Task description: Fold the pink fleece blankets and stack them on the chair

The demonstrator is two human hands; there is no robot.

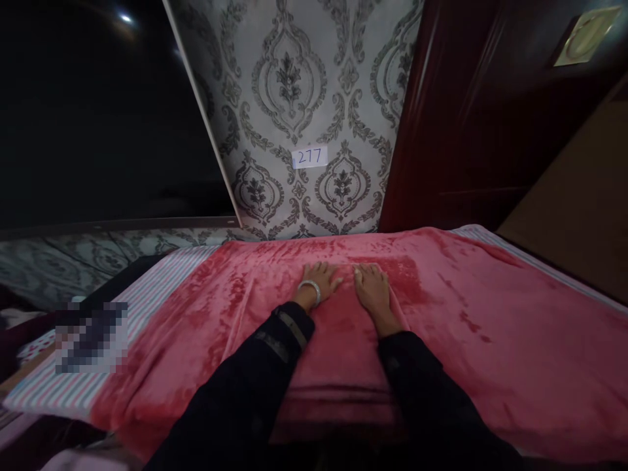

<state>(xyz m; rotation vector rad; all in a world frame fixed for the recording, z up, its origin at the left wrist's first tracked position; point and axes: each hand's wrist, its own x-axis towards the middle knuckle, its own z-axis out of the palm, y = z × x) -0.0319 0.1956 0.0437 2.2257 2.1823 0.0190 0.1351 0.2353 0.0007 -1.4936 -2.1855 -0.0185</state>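
Note:
A plush pinkish-red blanket lies spread over a surface in front of me, with a few creases and darker brushed patches. Flat on its far middle part rests my left hand, fingers stretched out and a pale bracelet on the wrist. Just to the right, my right hand also presses on the plush, palm down with its fingers extended. A small gap separates the two hands. Both forearms, in dark sleeves, reach in from the near edge. Neither hand grips anything.
Beneath the blanket a striped cloth shows at the left and far right. Behind rises a patterned wall with a paper label reading 277. A large dark screen stands at left, a dark red door or panel at right.

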